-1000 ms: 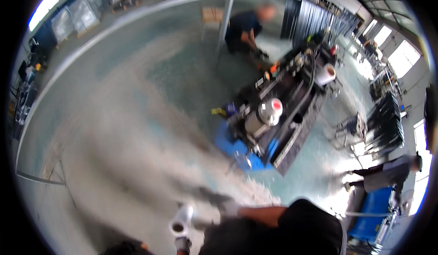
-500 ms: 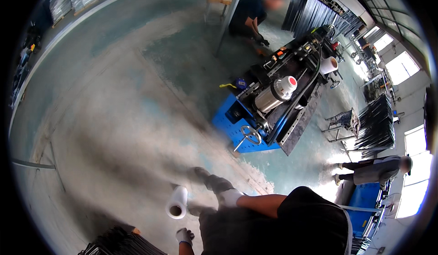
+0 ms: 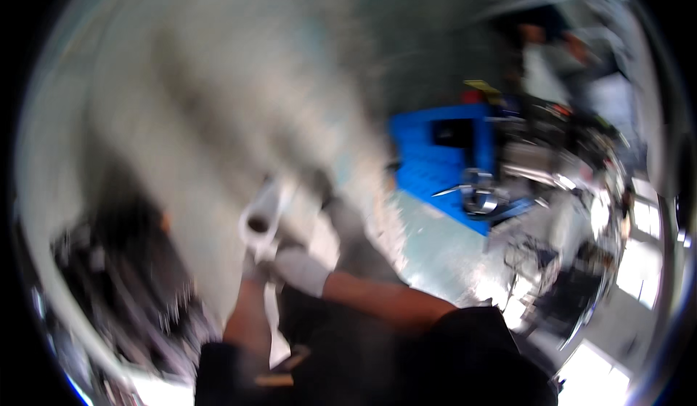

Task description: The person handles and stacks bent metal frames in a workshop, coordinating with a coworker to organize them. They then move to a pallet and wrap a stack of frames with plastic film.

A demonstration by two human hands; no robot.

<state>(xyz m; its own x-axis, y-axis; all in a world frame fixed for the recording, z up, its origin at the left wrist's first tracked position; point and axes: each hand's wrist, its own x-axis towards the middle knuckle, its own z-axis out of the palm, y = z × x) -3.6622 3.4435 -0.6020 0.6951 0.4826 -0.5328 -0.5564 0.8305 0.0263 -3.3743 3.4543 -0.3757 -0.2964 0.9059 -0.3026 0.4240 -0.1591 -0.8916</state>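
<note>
A white roll [image 3: 273, 201] with a dark hollow core stands or lies at the lower left of the middle, just beyond my hands. My left hand [image 3: 254, 266], in a pale glove, is at the roll's near end. Close beside it on the right is my right hand [image 3: 301, 269], also in a pale glove. Motion blur smears the fingers of both, so whether either one grips the roll does not show.
A blue machine base [image 3: 435, 163] with a handwheel [image 3: 480, 192] stands to the right. Dark stacked bars [image 3: 131, 282] lie at the left. Another person [image 3: 541, 32] is at the far right, blurred. Bright windows [image 3: 640, 264] line the right wall.
The view has turned and blurred. My left hand has come up to the roll, and my right hand has moved in beside it. The blue machine now appears farther right.
</note>
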